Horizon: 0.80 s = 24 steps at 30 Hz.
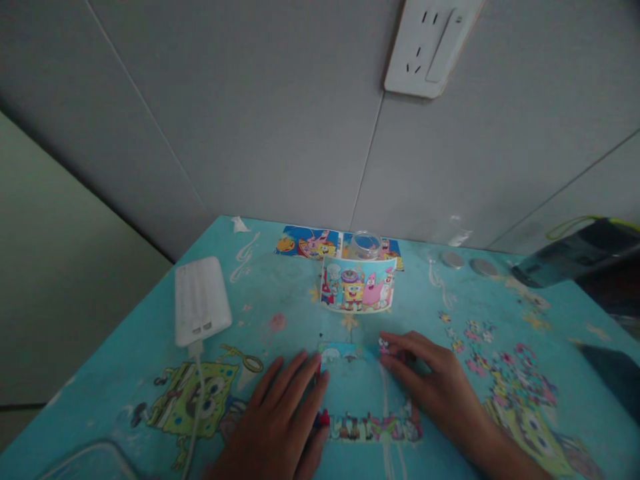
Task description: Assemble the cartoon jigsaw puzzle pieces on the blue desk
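A partly assembled jigsaw puzzle (370,430) lies on the blue tabletop as a frame of joined pieces around a bare middle. My left hand (285,420) rests flat along its left side, fingers stretched out and partly covering that edge. At the upper right corner, my right hand (430,373) pinches a small puzzle piece (383,345) between thumb and index finger. A curved picture card (357,287) with cartoon figures stands behind the puzzle, against a clear round jar (366,245). Loose puzzle pieces (515,373) lie scattered to the right of my right hand.
A white power bank (202,301) with a cable lies at the left. Toward the right back are two round lids (453,260) and a dark transparent bottle (575,250) on its side. A grey wall (280,133) with a socket (433,47) borders the table (270,293).
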Motion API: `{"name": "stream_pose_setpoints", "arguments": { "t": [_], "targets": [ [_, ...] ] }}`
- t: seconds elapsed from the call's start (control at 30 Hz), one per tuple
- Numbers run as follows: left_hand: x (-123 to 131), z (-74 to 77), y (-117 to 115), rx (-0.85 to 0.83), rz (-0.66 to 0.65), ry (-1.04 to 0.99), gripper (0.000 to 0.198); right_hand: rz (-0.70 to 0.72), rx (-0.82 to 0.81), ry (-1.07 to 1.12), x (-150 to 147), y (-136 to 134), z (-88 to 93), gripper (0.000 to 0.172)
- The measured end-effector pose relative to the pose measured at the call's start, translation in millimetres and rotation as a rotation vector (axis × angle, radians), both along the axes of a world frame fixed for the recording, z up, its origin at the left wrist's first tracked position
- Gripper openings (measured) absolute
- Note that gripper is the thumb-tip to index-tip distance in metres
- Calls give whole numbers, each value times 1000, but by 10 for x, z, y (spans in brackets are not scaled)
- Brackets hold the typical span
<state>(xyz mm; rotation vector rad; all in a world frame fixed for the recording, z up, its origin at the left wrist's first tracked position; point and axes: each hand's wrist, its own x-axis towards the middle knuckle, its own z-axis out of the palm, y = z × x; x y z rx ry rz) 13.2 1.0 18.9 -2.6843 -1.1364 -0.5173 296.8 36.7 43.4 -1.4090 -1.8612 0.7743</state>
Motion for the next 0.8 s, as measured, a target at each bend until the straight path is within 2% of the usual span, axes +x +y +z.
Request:
{"name": "stream_pose_setpoints", "arguments": {
  "t": [0.1,0.4,0.8],
  "targets": [
    [-28,-50,23,33,-20,14,50,-40,16,-11,45,10,-3,26],
    [-76,-184,101,117,-65,20,49,-37,58,-68,114,35,-54,21],
    [-80,-196,103,126,-68,34,50,-198,2,-33,154,47,-49,23]
  ]
}}
